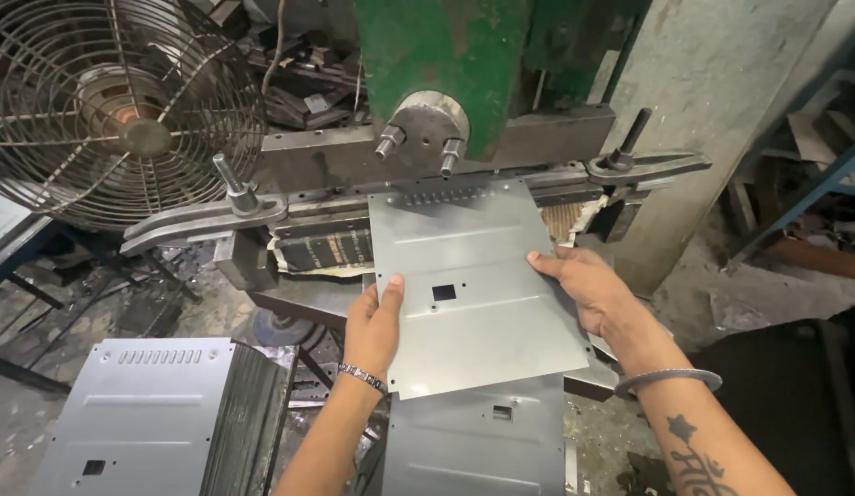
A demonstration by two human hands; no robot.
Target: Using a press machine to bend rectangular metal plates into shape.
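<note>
I hold a flat grey metal sheet (473, 276) with a small square cut-out and a row of slots along its far edge. My left hand (374, 323) grips its left edge, thumb on top. My right hand (588, 289) grips its right edge. The sheet's far edge lies under the green press machine (446, 64), at the dark die bed (317, 152). A second sheet of the same kind (487, 441) lies below the held one.
A stack of similar slotted sheets (142, 413) stands at lower left. A round wire-guard fan (115, 101) sits at upper left. Clamp bars with bolts (207, 216) flank the die. A concrete pillar (712, 110) rises at right, scrap litters the floor.
</note>
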